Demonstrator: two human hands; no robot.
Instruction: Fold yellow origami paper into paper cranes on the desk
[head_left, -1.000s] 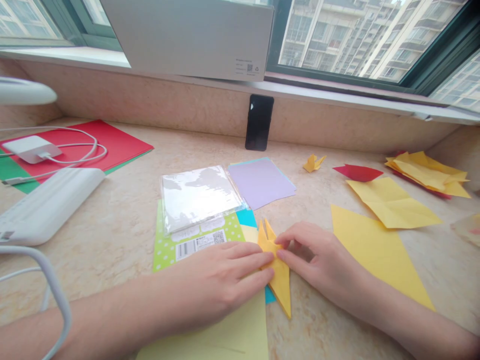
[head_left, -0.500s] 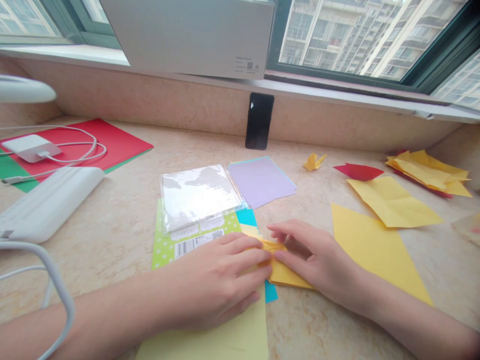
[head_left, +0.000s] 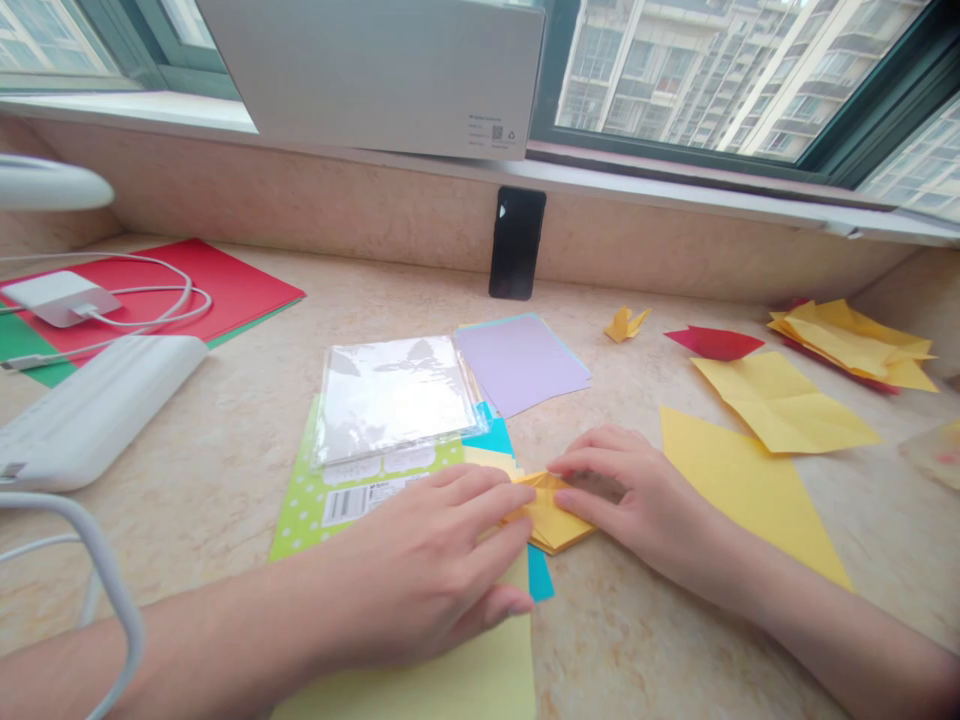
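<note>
A small piece of folded yellow paper (head_left: pixel 559 527) lies between my hands, layered and with a raised crease along its top. My left hand (head_left: pixel 457 555) holds down its left end with the fingertips, the thumb resting apart on a pale yellow sheet (head_left: pixel 420 690). From the right, my right hand (head_left: pixel 637 490) grips the upper edge between thumb and fingers, partly covering that side. Under the folded paper's left part lie pale yellow and blue sheets (head_left: pixel 541 575). A green dotted package (head_left: pixel 300 515) with a barcode extends behind my left hand.
A clear plastic sleeve (head_left: pixel 397 395) and purple paper (head_left: pixel 521 362) lie ahead. Yellow sheets (head_left: pixel 742 500), a red folded piece (head_left: pixel 716 343) and a small yellow folded figure (head_left: pixel 626 324) are rightward. A phone (head_left: pixel 517 243) leans on the wall; a white power strip (head_left: pixel 97 410) sits left.
The folded paper has turned, and its lower right corner shows more. My right hand has shifted slightly right and up; my left thumb has moved away from the fingers.
</note>
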